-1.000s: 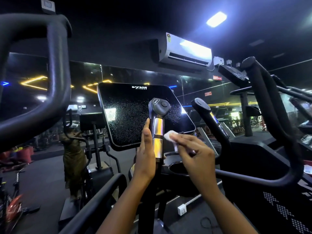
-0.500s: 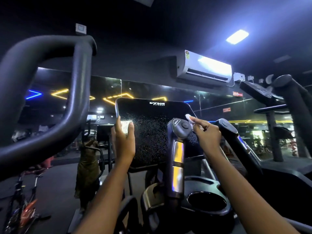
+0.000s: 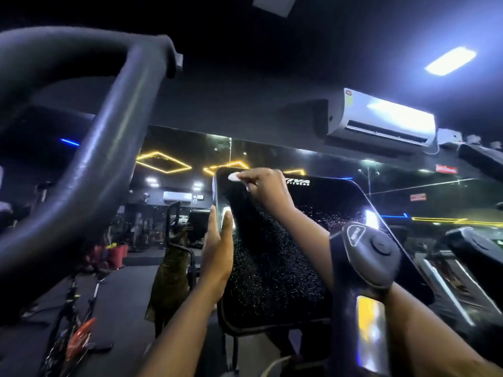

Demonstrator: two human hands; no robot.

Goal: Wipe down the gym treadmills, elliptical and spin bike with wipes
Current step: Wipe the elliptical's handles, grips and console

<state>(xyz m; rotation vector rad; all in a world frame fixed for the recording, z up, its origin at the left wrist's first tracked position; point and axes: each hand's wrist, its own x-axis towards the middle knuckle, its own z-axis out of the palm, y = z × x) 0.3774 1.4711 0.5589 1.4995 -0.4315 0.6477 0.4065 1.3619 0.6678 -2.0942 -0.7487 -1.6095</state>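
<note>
Wipe [image 3: 234,176] — a small white wad — lies against the screen's [image 3: 285,262] top left corner, pinched between the thumb and fingertips of the right hand [image 3: 265,191]. Left hand [image 3: 217,254] clasps the screen's left edge, thumb on the front, fingers pressed together behind it. Fine droplets speckle the screen's middle and lower part. A grip [image 3: 366,257] stands before the screen's right side — blurred.

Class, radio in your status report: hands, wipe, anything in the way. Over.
Hands: left hand grips screen by its left edge; right hand pinches wipe at top-left corner. Specks across screen. A handle crosses right forearm.
</note>
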